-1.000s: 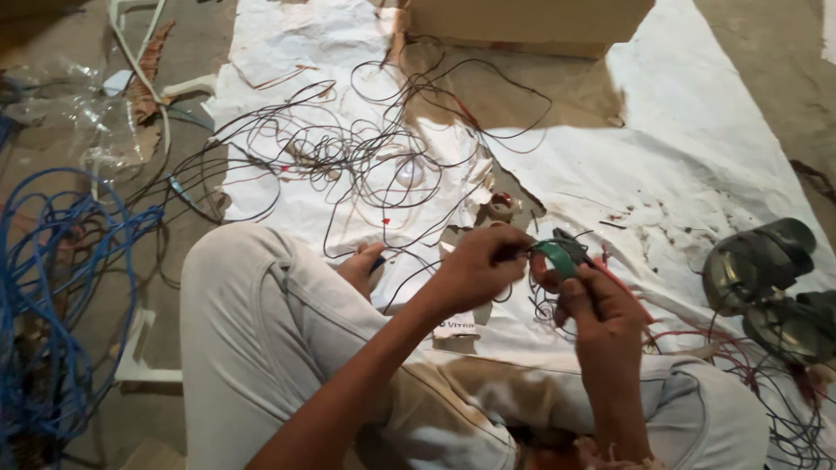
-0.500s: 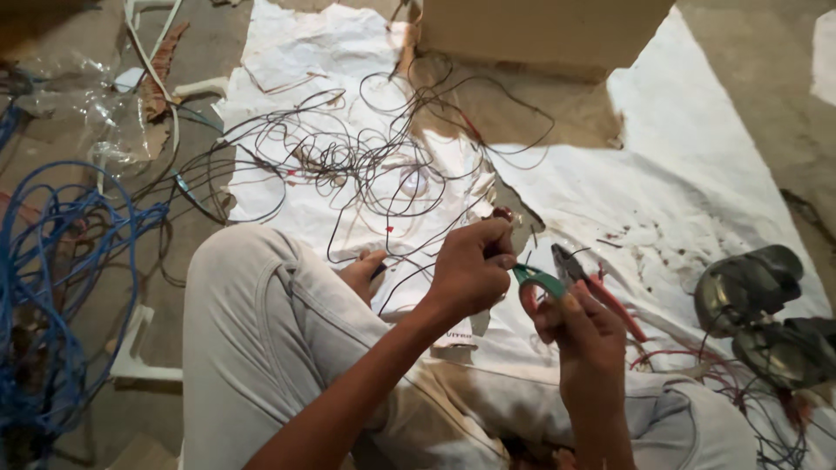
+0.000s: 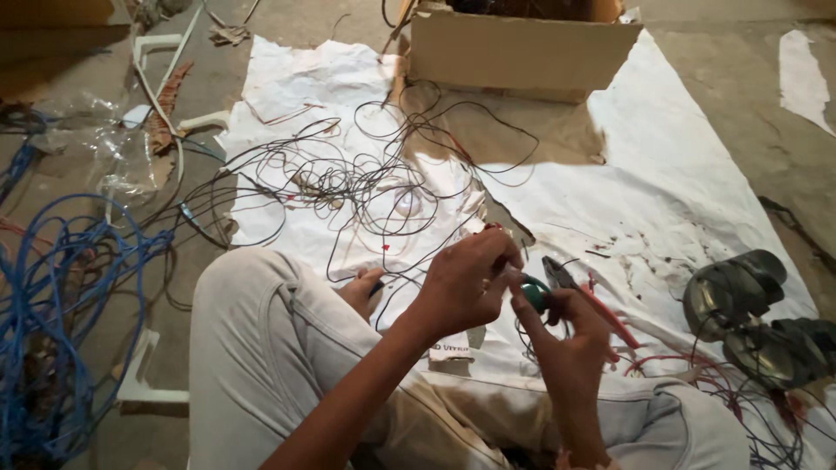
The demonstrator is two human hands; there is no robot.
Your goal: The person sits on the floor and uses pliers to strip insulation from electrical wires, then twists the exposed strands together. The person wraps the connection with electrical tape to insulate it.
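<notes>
I sit on the floor with my knees up. My left hand pinches a thin dark wire at its end, right beside the jaws of a pair of pliers. My right hand grips the pliers by their green and red handles. The wire runs back into a loose tangle of thin black wires spread over a white sheet. The exact spot where wire and jaws meet is hidden behind my fingers.
A cardboard box stands at the sheet's far edge. A heap of blue cable lies at my left with clear plastic wrap beyond. Dark sandals and red wires lie at my right. A white plastic bracket sits by my left knee.
The view has tilted up, showing more of the box. Both hands stay together at the pliers, and my left hand has shifted slightly on the wire.
</notes>
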